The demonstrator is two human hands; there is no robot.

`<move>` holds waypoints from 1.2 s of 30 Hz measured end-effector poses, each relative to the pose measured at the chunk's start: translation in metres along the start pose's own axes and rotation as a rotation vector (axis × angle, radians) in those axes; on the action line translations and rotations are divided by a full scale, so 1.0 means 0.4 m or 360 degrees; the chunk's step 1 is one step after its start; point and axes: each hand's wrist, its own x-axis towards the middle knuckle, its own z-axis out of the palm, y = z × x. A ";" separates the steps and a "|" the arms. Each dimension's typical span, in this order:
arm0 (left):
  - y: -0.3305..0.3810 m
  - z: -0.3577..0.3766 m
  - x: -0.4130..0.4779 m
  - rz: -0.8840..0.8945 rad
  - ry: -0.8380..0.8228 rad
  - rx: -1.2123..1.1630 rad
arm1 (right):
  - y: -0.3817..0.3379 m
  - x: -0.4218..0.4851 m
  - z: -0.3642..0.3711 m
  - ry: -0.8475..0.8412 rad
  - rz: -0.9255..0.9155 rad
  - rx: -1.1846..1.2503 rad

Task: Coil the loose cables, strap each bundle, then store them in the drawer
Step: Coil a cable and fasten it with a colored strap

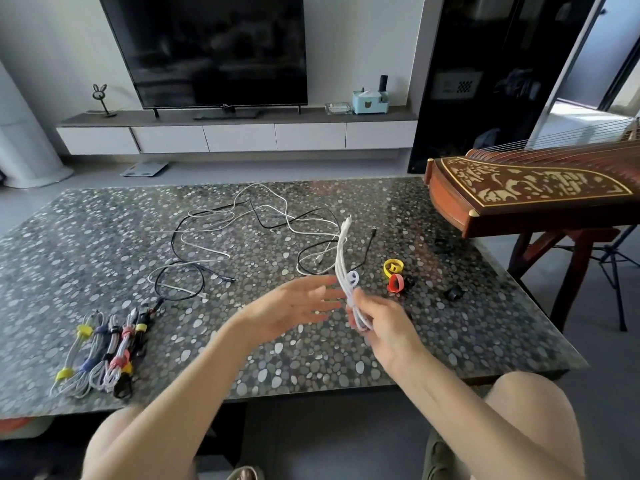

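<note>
White cable bundle held over the bench

The fingers [367, 307] of the right hand [382, 325] curl round the lower end of the white cable bundle [345, 263], which stands tilted above the bench [86, 237]. The left hand [294, 306] is just beside it with its fingers spread and straight. A yellow strap [393, 267] and a red strap [396, 283] lie near on the right, loose cables [242, 223] sprawl behind, and strapped bundles [104, 355] lie in a row at the front left.

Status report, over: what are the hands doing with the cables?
Right hand grips folded white cable bundle. Left hand spread beside it. Tangled black and white cables lie beyond.
</note>
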 end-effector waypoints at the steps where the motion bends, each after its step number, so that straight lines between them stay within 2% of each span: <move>1: -0.003 0.022 0.012 0.0055 0.0010 -0.0084 | 0.009 0.005 0.012 0.0022 0.0131 0.0102; 3: 0.003 0.061 0.033 0.0113 0.0252 -0.0347 | 0.033 0.011 0.031 0.0032 0.0252 0.0213; 5: 0.001 0.084 0.052 0.0148 0.0522 -0.0554 | 0.053 0.010 0.040 0.0023 0.0228 0.0217; 8: -0.013 0.096 0.065 0.0174 0.0635 -0.0584 | 0.063 0.001 0.031 0.0046 0.0027 -0.0122; 11: -0.014 0.114 0.077 0.0136 0.0693 -0.0963 | 0.080 0.000 0.009 0.0020 -0.0344 -0.0492; 14: -0.017 0.120 0.111 -0.0007 0.0778 -0.1480 | 0.109 0.008 0.000 0.0195 -0.1084 -0.1277; 15: -0.017 0.117 0.121 -0.0082 0.0847 -0.1546 | 0.112 0.014 -0.001 0.0246 -0.1259 -0.1475; 17: -0.018 0.094 0.130 -0.0173 0.1029 -0.1355 | 0.109 0.050 -0.018 -0.0151 -0.1229 -0.1489; 18: -0.015 0.077 0.130 -0.0195 0.1139 -0.1139 | 0.093 0.072 -0.029 -0.0396 -0.0960 -0.1362; 19: -0.011 0.056 0.126 -0.0197 0.1228 -0.0907 | 0.079 0.104 -0.044 -0.0511 -0.0711 -0.1237; 20: -0.006 0.038 0.118 -0.0197 0.1280 -0.0716 | 0.072 0.143 -0.063 -0.0411 -0.0673 -0.1238; 21: -0.004 0.014 0.118 -0.0201 0.1295 -0.0600 | 0.063 0.197 -0.077 -0.0240 -0.0808 -0.1404; 23: -0.005 -0.011 0.115 -0.0233 0.1303 -0.0512 | 0.052 0.286 -0.095 0.0143 -0.1149 -0.2147; 25: -0.016 -0.023 0.116 -0.0232 0.1310 -0.0515 | 0.050 0.349 -0.086 0.0146 -0.1140 -0.2714; 28: -0.035 -0.024 0.115 -0.0180 0.1309 -0.0477 | 0.059 0.388 -0.068 0.0073 -0.0991 -0.3071; 29: -0.043 -0.024 0.114 -0.0161 0.1293 -0.0455 | 0.063 0.388 -0.064 0.0081 -0.1016 -0.3057; 30: -0.051 -0.027 0.111 -0.0145 0.1273 -0.0428 | 0.065 0.378 -0.056 0.0088 -0.1018 -0.2869; 32: -0.061 -0.030 0.101 -0.0087 0.1210 -0.0340 | 0.054 0.332 -0.037 0.0009 -0.0788 -0.1982; 34: -0.060 -0.025 0.084 -0.0014 0.1076 -0.0234 | 0.024 0.256 -0.017 -0.0309 -0.0279 -0.0915; 36: -0.049 -0.009 0.061 0.0037 0.0884 -0.0200 | 0.002 0.188 -0.013 -0.0619 -0.0029 -0.0337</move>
